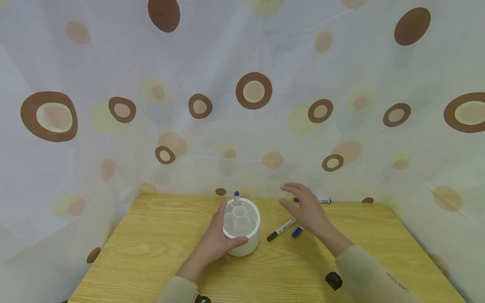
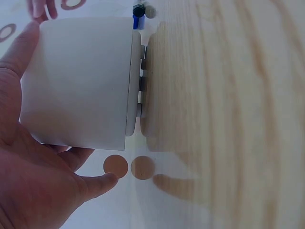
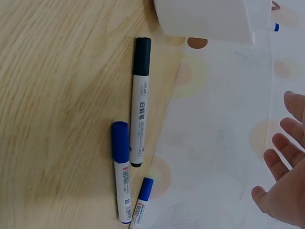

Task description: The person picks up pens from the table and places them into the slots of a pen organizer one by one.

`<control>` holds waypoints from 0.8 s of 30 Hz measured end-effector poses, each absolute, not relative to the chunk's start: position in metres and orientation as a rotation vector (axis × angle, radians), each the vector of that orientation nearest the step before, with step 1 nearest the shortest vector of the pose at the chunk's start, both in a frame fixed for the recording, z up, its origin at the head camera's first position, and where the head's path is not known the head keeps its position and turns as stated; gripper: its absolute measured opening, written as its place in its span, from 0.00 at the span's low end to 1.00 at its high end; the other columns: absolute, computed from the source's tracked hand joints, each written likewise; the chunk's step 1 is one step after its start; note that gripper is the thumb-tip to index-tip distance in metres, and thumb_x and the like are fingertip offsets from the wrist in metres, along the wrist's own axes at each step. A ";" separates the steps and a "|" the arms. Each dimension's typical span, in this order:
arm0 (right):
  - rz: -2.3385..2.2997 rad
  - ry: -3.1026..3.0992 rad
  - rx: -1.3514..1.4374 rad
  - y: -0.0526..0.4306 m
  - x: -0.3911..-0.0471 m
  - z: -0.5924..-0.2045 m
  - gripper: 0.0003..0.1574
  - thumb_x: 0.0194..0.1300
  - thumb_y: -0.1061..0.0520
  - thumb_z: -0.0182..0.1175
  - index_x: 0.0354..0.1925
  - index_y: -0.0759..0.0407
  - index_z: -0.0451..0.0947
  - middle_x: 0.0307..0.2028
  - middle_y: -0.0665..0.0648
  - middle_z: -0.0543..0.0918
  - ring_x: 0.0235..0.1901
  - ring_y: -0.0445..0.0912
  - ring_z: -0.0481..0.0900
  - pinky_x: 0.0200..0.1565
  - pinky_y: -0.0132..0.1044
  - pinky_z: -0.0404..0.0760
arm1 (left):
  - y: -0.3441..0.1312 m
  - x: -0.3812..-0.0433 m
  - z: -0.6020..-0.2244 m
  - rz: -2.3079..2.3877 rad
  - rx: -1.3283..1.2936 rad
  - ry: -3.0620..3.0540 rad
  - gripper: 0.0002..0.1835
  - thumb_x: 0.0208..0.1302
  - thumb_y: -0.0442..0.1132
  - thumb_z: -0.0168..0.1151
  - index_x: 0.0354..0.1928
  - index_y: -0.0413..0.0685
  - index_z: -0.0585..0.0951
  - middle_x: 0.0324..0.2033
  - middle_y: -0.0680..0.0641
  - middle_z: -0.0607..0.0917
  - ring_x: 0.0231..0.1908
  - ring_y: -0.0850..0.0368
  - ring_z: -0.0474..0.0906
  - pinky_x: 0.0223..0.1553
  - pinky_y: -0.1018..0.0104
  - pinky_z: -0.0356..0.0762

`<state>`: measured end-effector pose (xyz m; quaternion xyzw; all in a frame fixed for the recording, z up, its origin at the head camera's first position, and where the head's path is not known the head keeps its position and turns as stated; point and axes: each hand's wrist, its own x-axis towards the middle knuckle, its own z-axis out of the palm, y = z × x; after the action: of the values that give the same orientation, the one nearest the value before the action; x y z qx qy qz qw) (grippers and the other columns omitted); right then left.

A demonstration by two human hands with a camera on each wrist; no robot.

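Note:
A white round pen holder (image 1: 244, 248), divided into several compartments, stands on the table. My left hand (image 1: 216, 240) grips its left side, thumb across the near wall and fingers round the far side. One blue-capped marker (image 1: 236, 198) stands upright in a back compartment. To the holder's right, my right hand (image 1: 308, 210) hovers over the table with spread fingers and holds nothing. Below it lie a black-capped whiteboard marker (image 3: 140, 100) and a blue-capped marker (image 3: 122, 167), side by side. Another blue-capped marker (image 3: 143, 200) lies farther back, partly behind the right hand in the head view.
The wooden table (image 1: 151, 240) backs onto a white sheet (image 1: 227, 134) with brown and beige circles, which also hangs along both sides. Small feet (image 2: 142, 83) show under the pen holder's base in the left wrist view.

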<state>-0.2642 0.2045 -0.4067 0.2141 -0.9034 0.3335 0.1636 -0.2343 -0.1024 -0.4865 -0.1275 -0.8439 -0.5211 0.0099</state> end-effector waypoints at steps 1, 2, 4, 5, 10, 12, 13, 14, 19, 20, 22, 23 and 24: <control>0.941 -2.584 0.605 0.206 -0.264 -0.409 0.29 0.80 0.54 0.69 0.71 0.66 0.80 0.73 0.68 0.77 0.74 0.69 0.70 0.73 0.72 0.67 | -0.103 -0.234 -0.487 -1.628 -0.396 -2.637 0.71 0.55 0.55 0.89 0.90 0.59 0.47 0.79 0.33 0.65 0.70 0.32 0.73 0.71 0.28 0.71; 0.937 -2.591 0.602 0.208 -0.263 -0.411 0.29 0.80 0.54 0.69 0.71 0.66 0.80 0.73 0.68 0.77 0.74 0.69 0.71 0.73 0.72 0.68 | -0.103 -0.235 -0.487 -1.627 -0.392 -2.641 0.71 0.55 0.55 0.89 0.90 0.60 0.47 0.79 0.34 0.64 0.70 0.33 0.73 0.71 0.28 0.71; 0.925 -2.605 0.598 0.211 -0.263 -0.415 0.29 0.80 0.55 0.69 0.71 0.66 0.79 0.72 0.69 0.78 0.74 0.69 0.72 0.73 0.71 0.69 | -0.103 -0.236 -0.488 -1.624 -0.389 -2.646 0.71 0.55 0.56 0.89 0.90 0.60 0.47 0.79 0.34 0.64 0.70 0.33 0.73 0.71 0.28 0.71; 0.925 -2.613 0.598 0.212 -0.262 -0.416 0.29 0.80 0.55 0.69 0.71 0.67 0.79 0.72 0.69 0.78 0.73 0.69 0.72 0.73 0.71 0.69 | -0.103 -0.236 -0.489 -1.623 -0.386 -2.650 0.71 0.55 0.56 0.89 0.90 0.61 0.46 0.79 0.34 0.64 0.70 0.33 0.73 0.71 0.28 0.70; 0.922 -2.646 0.605 0.222 -0.262 -0.426 0.30 0.80 0.55 0.69 0.72 0.66 0.78 0.71 0.70 0.79 0.72 0.69 0.74 0.72 0.71 0.71 | -0.104 -0.236 -0.488 -1.617 -0.385 -2.663 0.72 0.56 0.57 0.88 0.90 0.60 0.46 0.80 0.35 0.63 0.70 0.32 0.73 0.71 0.27 0.70; 0.927 -2.661 0.604 0.227 -0.263 -0.430 0.31 0.80 0.54 0.69 0.73 0.65 0.77 0.71 0.70 0.79 0.72 0.69 0.73 0.72 0.71 0.71 | -0.104 -0.235 -0.487 -1.626 -0.386 -2.662 0.71 0.56 0.56 0.88 0.90 0.60 0.46 0.80 0.34 0.63 0.70 0.32 0.73 0.71 0.27 0.70; 0.927 -2.670 0.599 0.229 -0.263 -0.432 0.32 0.80 0.54 0.69 0.74 0.65 0.77 0.72 0.69 0.79 0.73 0.69 0.73 0.72 0.71 0.71 | -0.103 -0.235 -0.487 -1.629 -0.388 -2.660 0.71 0.56 0.56 0.88 0.90 0.60 0.46 0.80 0.34 0.63 0.70 0.32 0.73 0.71 0.27 0.70; 0.931 -2.681 0.590 0.231 -0.263 -0.433 0.33 0.80 0.54 0.69 0.75 0.65 0.76 0.72 0.69 0.78 0.73 0.69 0.72 0.72 0.71 0.70 | -0.103 -0.235 -0.487 -1.633 -0.388 -2.658 0.71 0.56 0.56 0.88 0.90 0.60 0.46 0.80 0.34 0.63 0.70 0.32 0.73 0.71 0.27 0.70; 0.914 -2.701 0.561 0.238 -0.263 -0.442 0.34 0.79 0.54 0.69 0.75 0.68 0.75 0.72 0.72 0.78 0.72 0.72 0.72 0.71 0.73 0.70 | -0.103 -0.234 -0.487 -1.635 -0.397 -2.649 0.71 0.56 0.55 0.88 0.90 0.60 0.46 0.80 0.34 0.63 0.71 0.32 0.72 0.72 0.27 0.69; 0.908 -2.697 0.564 0.240 -0.263 -0.443 0.34 0.79 0.54 0.69 0.74 0.69 0.75 0.71 0.72 0.78 0.72 0.73 0.72 0.70 0.73 0.71 | -0.103 -0.234 -0.486 -1.634 -0.400 -2.647 0.71 0.57 0.55 0.88 0.90 0.60 0.46 0.80 0.34 0.63 0.71 0.32 0.72 0.72 0.27 0.69; 0.881 -2.672 0.582 0.244 -0.264 -0.450 0.34 0.78 0.53 0.70 0.73 0.69 0.76 0.69 0.73 0.79 0.70 0.74 0.73 0.69 0.73 0.72 | -0.104 -0.234 -0.486 -1.629 -0.411 -2.642 0.71 0.57 0.54 0.88 0.90 0.59 0.46 0.79 0.33 0.64 0.71 0.31 0.72 0.71 0.26 0.70; 0.877 -2.670 0.588 0.245 -0.264 -0.451 0.35 0.77 0.53 0.70 0.73 0.70 0.76 0.69 0.74 0.79 0.70 0.75 0.73 0.68 0.74 0.72 | -0.104 -0.234 -0.486 -1.629 -0.410 -2.644 0.70 0.57 0.54 0.88 0.90 0.59 0.46 0.79 0.33 0.64 0.71 0.31 0.72 0.71 0.26 0.70; 0.867 -2.666 0.592 0.247 -0.264 -0.453 0.35 0.77 0.53 0.71 0.73 0.70 0.76 0.69 0.74 0.79 0.69 0.75 0.73 0.68 0.74 0.73 | -0.104 -0.234 -0.486 -1.630 -0.409 -2.646 0.70 0.57 0.55 0.88 0.90 0.60 0.47 0.79 0.34 0.64 0.71 0.32 0.73 0.71 0.27 0.70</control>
<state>-0.2644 0.2468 -0.4532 0.2047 -0.9216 0.2998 0.1377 -0.2335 -0.1039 -0.4859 -0.1304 -0.8441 -0.5201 0.0035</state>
